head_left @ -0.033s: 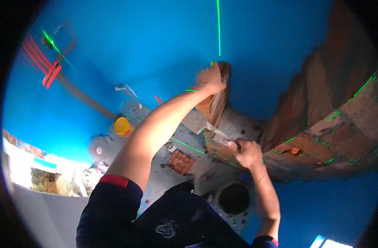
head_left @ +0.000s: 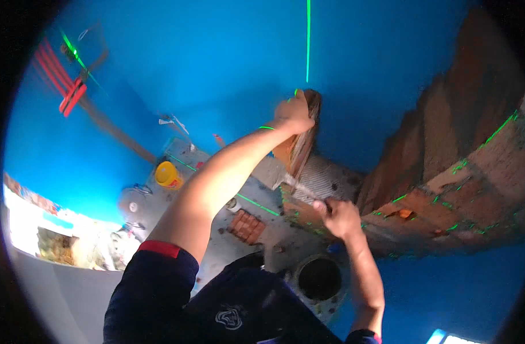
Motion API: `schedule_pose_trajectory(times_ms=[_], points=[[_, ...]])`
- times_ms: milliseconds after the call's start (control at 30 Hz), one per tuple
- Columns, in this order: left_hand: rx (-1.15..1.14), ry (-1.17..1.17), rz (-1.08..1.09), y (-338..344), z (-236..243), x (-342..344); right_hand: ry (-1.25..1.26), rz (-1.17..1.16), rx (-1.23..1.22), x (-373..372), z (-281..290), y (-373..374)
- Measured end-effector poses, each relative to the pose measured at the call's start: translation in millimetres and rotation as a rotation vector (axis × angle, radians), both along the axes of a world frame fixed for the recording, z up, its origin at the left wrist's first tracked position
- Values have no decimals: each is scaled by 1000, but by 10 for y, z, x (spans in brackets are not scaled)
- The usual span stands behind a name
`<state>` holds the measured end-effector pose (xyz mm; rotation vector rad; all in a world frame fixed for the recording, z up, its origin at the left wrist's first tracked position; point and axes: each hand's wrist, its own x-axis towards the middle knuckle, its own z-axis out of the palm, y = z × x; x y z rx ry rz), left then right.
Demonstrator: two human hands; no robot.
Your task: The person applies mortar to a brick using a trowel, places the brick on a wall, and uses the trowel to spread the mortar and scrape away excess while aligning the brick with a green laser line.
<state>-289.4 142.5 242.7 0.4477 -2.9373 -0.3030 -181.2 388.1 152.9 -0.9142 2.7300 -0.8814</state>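
Note:
My left hand point(head_left: 295, 113) grips the top of a brown slab point(head_left: 301, 152), which stands steeply tilted, its rough layered edge facing me. The fingers on its far side are partly hidden. My right hand point(head_left: 341, 219) is closed round the handle of a trowel point(head_left: 299, 186). Its grey blade reaches left to the lower part of the slab; whether the two touch, I cannot tell. Just right of the slab's foot lies a patch of ribbed grey mortar point(head_left: 330, 176). Below the trowel is the end of a brown block-like ledge point(head_left: 299, 209).
Brown slabs point(head_left: 437, 126) cover the right side against a blue wall point(head_left: 365, 57). A dark round bucket point(head_left: 319, 277), reddish-brown blocks point(head_left: 247, 226), a white cup point(head_left: 233, 204) and a yellow tub point(head_left: 167, 175) stand below. Red-handled tool point(head_left: 73, 97) hangs at left. Green laser lines cross the scene.
The view has shifted slightly. My right hand and the trowel sit a touch lower and further left; both grips are the same.

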Motion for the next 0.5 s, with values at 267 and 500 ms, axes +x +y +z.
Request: schedule_pose_trajectory(times_ms=[267, 500], points=[[169, 59, -8, -50, -108, -50, -292, 24, -349, 896, -680, 468], [198, 745, -307, 312, 163, 1022, -699, -341, -301, 1905, -1218, 1256]])
